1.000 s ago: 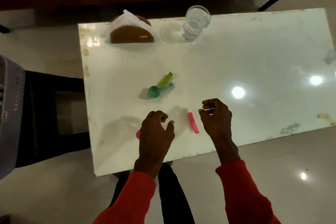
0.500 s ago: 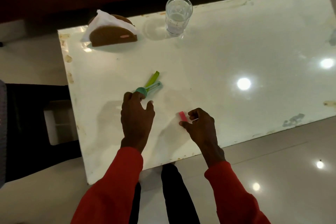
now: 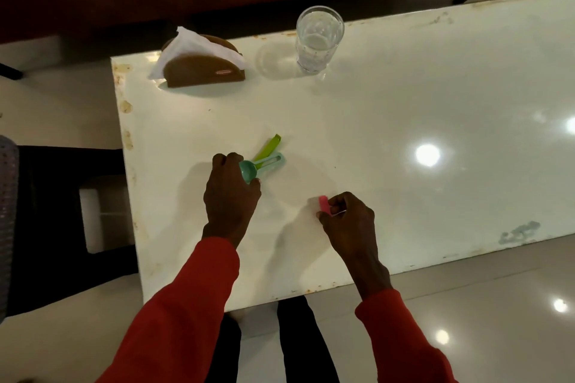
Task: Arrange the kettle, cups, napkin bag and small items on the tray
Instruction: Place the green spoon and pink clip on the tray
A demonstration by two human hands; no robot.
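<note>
White glossy table (image 3: 389, 121) fills the centre and right of the frame, above a pale tiled floor. Left hand (image 3: 231, 196), at centre, closes its fingers on the bowl of a teal scoop (image 3: 252, 168); a green scoop (image 3: 269, 145) lies just beside it, handles pointing to the upper right. Right hand (image 3: 348, 218), lower centre, pinches a pink piece (image 3: 323, 203) between thumb and fingers. Napkin holder (image 3: 203, 69) with white napkins stands at upper left; a glass (image 3: 318, 40) stands at upper centre. Both sleeves are red.
</note>
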